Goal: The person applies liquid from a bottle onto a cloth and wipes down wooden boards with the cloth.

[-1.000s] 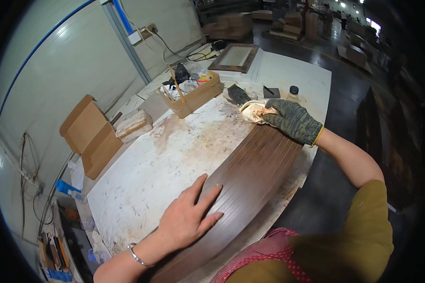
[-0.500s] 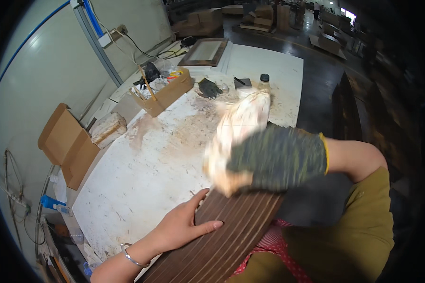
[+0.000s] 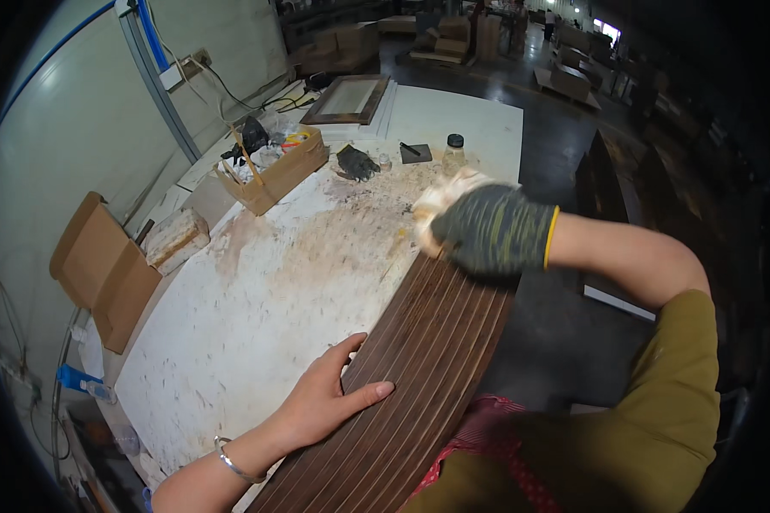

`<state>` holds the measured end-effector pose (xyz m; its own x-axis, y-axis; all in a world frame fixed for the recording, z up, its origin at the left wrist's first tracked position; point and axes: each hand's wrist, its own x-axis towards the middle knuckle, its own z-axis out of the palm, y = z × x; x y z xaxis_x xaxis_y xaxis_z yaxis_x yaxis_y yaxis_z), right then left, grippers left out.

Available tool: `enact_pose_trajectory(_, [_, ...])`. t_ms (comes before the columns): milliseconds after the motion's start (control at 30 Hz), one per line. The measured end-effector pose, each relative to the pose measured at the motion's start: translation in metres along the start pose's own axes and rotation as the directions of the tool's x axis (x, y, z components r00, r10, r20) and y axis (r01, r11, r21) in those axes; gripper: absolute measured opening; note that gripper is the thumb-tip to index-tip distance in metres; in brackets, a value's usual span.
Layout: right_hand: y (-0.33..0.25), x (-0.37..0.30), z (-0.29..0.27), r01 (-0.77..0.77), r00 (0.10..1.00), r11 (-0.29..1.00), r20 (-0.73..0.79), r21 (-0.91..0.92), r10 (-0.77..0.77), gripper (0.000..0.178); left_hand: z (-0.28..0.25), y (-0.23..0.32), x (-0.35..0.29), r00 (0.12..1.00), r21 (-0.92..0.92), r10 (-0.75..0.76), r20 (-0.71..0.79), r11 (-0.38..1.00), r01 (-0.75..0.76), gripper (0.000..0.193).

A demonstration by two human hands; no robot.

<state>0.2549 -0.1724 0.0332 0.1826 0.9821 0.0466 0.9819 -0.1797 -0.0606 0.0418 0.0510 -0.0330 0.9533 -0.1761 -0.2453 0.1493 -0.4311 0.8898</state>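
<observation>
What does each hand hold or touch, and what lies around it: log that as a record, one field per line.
Left hand: bare, laid over the left edge of a board
Right hand: gloved, gripping a pale cloth at the board's far end; slightly blurred
Board: dark brown, grooved lengthwise
Worktable: white, stained
Farther back: loose dark glove, dark-lidded jar, framed panel
Left side: filled carton, open cardboard box
</observation>
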Motion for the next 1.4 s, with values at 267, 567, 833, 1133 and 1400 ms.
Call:
enact_pose_trajectory(267, [-0.007, 0.003, -0.008, -0.099, 0.985, 0.993, 0.147, 0.071, 0.087, 0.020, 0.001, -0.001, -0.001, 1.000, 0.046, 0.003, -0.031, 0.999, -0.002, 0.087])
enact_pose_trajectory(567, [0.014, -0.003, 0.000, 0.092, 0.992, 0.989, 0.081, 0.117, -0.102, 0.015, 0.005, 0.003, 0.000, 1.000, 0.031, -0.009, -0.024, 0.999, 0.010, 0.087])
enact_pose_trajectory(833, [-0.008, -0.005, -0.002, 0.154, 0.983, 0.988, 0.096, 0.020, -0.155, 0.014, 0.006, 0.005, -0.004, 0.999, 0.078, -0.003, -0.042, 0.997, 0.006, 0.085])
enact_pose_trajectory(1133, [-0.034, 0.001, -0.004, 0.056, 0.998, 0.530, 0.033, -0.846, -0.053, 0.020, 0.005, 0.002, -0.002, 0.999, 0.034, -0.007, -0.038, 0.999, 0.008, 0.083])
enact_pose_trajectory(1400, [-0.033, 0.007, -0.013, 0.110, 0.930, 0.769, 0.337, -0.630, 0.143, 0.037, 0.004, 0.009, -0.001, 0.999, 0.085, -0.004, -0.037, 0.996, 0.008, 0.083])
